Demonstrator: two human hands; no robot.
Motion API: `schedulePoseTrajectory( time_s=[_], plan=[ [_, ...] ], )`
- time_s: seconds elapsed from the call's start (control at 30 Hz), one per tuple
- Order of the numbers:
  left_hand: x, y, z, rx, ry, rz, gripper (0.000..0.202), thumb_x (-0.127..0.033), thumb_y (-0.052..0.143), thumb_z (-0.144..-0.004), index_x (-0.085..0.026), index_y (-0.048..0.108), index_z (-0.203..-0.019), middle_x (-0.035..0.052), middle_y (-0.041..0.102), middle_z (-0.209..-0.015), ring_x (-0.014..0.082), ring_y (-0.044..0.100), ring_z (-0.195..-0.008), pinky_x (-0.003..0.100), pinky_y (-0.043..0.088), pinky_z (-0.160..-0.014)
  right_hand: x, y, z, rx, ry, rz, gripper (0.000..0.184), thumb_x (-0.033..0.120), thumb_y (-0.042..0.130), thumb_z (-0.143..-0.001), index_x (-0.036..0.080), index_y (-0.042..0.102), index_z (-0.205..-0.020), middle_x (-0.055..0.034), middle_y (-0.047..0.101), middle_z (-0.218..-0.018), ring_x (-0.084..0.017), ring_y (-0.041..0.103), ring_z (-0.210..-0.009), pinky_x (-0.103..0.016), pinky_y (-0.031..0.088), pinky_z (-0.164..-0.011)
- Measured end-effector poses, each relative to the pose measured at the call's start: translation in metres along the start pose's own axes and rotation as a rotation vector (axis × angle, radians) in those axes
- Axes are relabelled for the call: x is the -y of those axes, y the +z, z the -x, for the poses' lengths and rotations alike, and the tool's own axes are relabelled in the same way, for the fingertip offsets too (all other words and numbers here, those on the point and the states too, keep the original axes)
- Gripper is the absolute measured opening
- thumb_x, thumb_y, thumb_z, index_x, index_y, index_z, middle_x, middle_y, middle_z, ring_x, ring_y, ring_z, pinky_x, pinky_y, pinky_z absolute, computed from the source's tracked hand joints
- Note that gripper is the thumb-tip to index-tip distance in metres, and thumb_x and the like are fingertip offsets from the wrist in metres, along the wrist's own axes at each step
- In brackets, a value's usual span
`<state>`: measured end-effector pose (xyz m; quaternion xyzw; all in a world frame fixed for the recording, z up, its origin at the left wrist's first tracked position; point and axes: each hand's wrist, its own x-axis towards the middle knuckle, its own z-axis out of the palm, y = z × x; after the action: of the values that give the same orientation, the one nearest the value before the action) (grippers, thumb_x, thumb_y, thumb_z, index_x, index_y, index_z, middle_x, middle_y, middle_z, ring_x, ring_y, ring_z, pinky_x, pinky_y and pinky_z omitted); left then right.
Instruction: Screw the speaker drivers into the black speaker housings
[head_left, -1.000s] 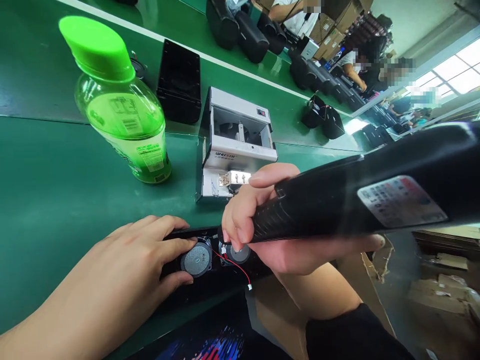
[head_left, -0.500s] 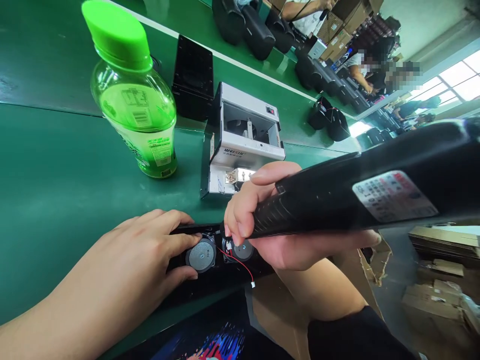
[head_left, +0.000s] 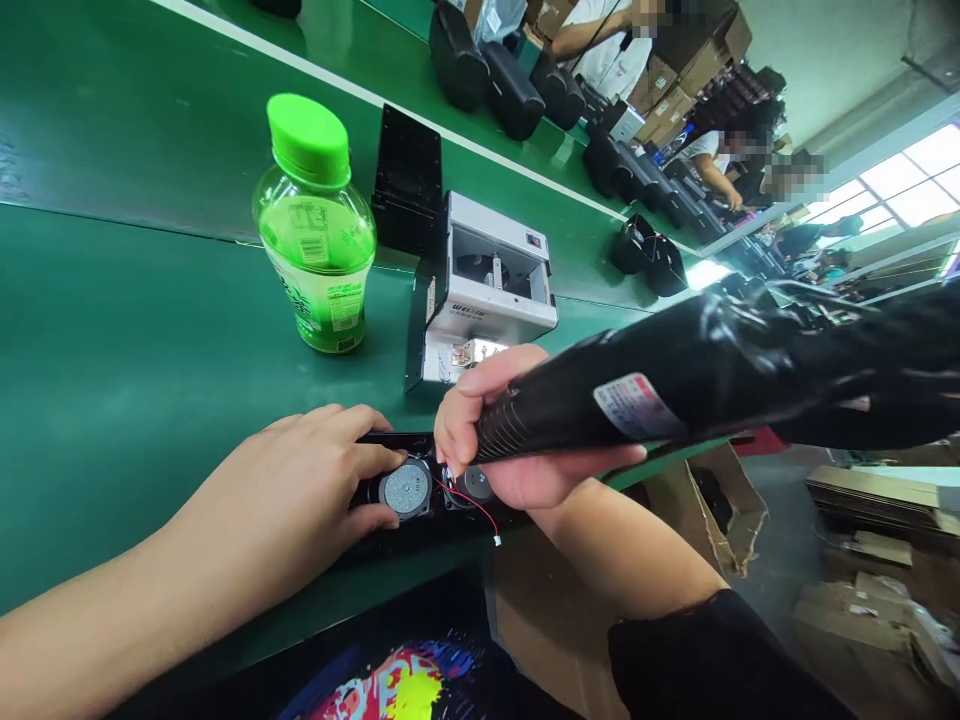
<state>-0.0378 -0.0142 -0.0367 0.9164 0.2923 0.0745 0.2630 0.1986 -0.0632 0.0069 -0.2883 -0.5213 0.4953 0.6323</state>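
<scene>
In the right hand (head_left: 474,405), a black electric screwdriver (head_left: 637,400)

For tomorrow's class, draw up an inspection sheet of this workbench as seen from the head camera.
Surface: green belt bench.
Job's things: left hand rests on a round speaker driver in a black speaker panel; right hand grips a black electric screwdriver over a second driver.
Clutter: green-capped drink bottle, white screw feeder, black speaker housing.
Grippers: nothing seen.
Cables: red wire ending in a white plug.
Surroundings: co-worker, black speakers, cardboard box.
</scene>
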Motion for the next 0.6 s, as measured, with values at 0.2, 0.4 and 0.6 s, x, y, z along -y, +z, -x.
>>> schedulePoseTrajectory(
  time_s=[0.2, 0.4, 0.6],
  plan=[
    [-0.003, 0.0, -0.001, 0.026, -0.011, -0.029, 0.043, -0.04, 0.111, -0.091, -0.039, 0.1, -0.132, 0.0087, 0.092, -0.133, 0.0436, 0.089, -0.113, 0.063, 0.074, -0.095, -0.002, 0.004, -0.001, 0.009, 0.002, -0.002, 0.083, 0.109, 0.074, -0.099, 0.029, 0.08, -0.123, 0.0082, 0.074, -0.07, -0.014, 0.062, -0.05, -0.026, 0.053, -0.052],
    [0.004, 0.006, 0.006, -0.038, 0.039, -0.033, 0.038, -0.046, 0.107, -0.093, -0.039, 0.097, -0.13, 0.0078, 0.091, -0.129, 0.0401, 0.087, -0.106, 0.058, 0.069, -0.086, -0.006, 0.006, 0.004, -0.086, 0.04, 0.04, 0.088, 0.116, 0.075, -0.089, 0.032, 0.082, -0.115, 0.011, 0.073, -0.064, -0.013, 0.06, -0.045, -0.027, 0.054, -0.051],
    [0.006, 0.006, 0.006, -0.062, 0.039, 0.057, 0.033, -0.043, 0.101, -0.094, -0.04, 0.094, -0.127, 0.0058, 0.089, -0.127, 0.0383, 0.084, -0.104, 0.054, 0.065, -0.082, -0.019, 0.003, 0.013, -0.137, -0.027, 0.052, 0.085, 0.113, 0.079, -0.091, 0.035, 0.088, -0.122, 0.0065, 0.076, -0.069, -0.017, 0.065, -0.049, -0.032, 0.057, -0.051]
  ],
)
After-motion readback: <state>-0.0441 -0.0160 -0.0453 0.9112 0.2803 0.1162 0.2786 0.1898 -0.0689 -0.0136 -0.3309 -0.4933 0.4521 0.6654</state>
